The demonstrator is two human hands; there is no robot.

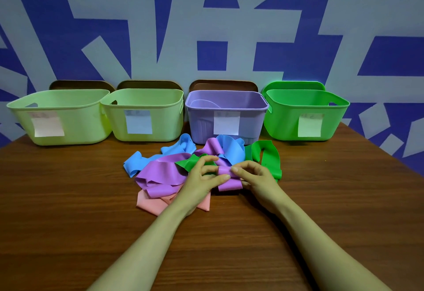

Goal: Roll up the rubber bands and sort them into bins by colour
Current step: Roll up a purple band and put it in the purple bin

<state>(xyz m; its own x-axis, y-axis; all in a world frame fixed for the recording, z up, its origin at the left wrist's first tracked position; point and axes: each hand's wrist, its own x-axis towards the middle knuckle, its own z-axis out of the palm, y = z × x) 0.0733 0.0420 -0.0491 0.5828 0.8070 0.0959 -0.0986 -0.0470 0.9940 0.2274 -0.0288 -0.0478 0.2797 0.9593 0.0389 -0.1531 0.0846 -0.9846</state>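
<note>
A blue wall (212,55) painted with big pale shapes is seen at the back, and a dark wood tabletop (68,222) is spread out in front of it. Four bins are lined up along the far edge, each tagged with a paper note: a pale green bin (87,128) on the far left, a second pale green bin (165,121) right beside it, then a purple bin (252,123), then a bright green bin (282,123). Just in front of the bins a loose heap of bands is piled, all overlapped: a blue band (135,163), a purple band (160,169), a green band (271,157) and a pink band (151,203) nearest the viewer. Both bare arms are stretched in from the bottom. A small purple roll (223,170) is held over the middle of the heap, pinched at one end by the curled fingers (207,159) of the left hand (202,180) and at the other by the fingers (243,164) of the right hand (257,176), with a flat purple tail left trailing under it
</note>
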